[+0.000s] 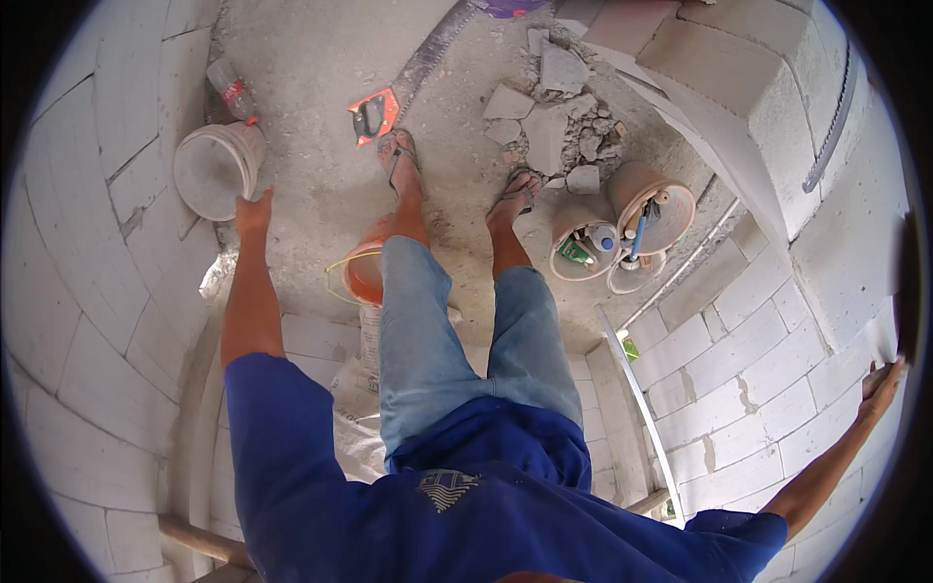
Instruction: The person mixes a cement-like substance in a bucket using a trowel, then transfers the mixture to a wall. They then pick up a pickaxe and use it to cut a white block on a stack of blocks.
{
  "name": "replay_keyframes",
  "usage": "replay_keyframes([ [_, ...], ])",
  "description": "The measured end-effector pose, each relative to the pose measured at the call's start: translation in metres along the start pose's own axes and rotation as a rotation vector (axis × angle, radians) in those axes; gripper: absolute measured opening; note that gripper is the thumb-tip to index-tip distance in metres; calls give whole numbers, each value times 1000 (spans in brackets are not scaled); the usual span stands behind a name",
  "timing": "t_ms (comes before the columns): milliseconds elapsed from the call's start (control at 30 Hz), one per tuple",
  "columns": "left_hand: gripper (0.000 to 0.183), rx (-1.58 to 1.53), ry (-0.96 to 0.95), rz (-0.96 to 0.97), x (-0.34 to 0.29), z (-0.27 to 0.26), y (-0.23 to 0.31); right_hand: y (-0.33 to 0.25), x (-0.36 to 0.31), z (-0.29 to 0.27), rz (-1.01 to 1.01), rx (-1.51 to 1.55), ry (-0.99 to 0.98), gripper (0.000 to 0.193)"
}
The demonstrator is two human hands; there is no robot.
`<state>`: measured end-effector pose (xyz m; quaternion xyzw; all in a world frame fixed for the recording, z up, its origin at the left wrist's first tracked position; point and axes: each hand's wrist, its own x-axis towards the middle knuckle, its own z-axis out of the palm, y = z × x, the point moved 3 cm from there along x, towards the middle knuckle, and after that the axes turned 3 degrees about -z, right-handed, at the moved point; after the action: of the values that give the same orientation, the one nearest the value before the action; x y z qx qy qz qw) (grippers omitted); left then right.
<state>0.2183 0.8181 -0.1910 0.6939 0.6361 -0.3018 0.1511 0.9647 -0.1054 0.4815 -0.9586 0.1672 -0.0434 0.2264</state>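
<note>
At the left, my left hand (pixel 255 211) grips the rim of a pale, dusty bucket (pixel 255 155). The bucket tips so that its mouth faces me. My right arm reaches far out to the right, beside the white block wall (pixel 758 389). There my right hand (pixel 884 391) is closed around something with a short, brownish end. Shadow and the picture's rim hide the rest of it, so its kind cannot be made out.
A handsaw (pixel 374 117) lies ahead of my feet, left of broken block pieces (pixel 549 131). Buckets with tools (pixel 583 243) stand to their right. An orange bucket (pixel 365 277) is beside my leg. A plastic bottle (pixel 231 89) lies near the left wall. Another saw blade (pixel 834 126) rests on blockwork.
</note>
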Motion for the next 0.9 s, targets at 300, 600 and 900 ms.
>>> replay_keyframes([
  [300, 104, -311, -7, -139, 162, 25, -27, -43, -60, 54, 133, -46, 42, 84],
  [600, 65, 300, 43, -52, 102, 46, 50, -50, -89, 92, 71, -36, 94, 80],
  [900, 43, -153, -139, 486, -62, 41, 103, -59, -78, 73, -31, -184, 145, 77],
])
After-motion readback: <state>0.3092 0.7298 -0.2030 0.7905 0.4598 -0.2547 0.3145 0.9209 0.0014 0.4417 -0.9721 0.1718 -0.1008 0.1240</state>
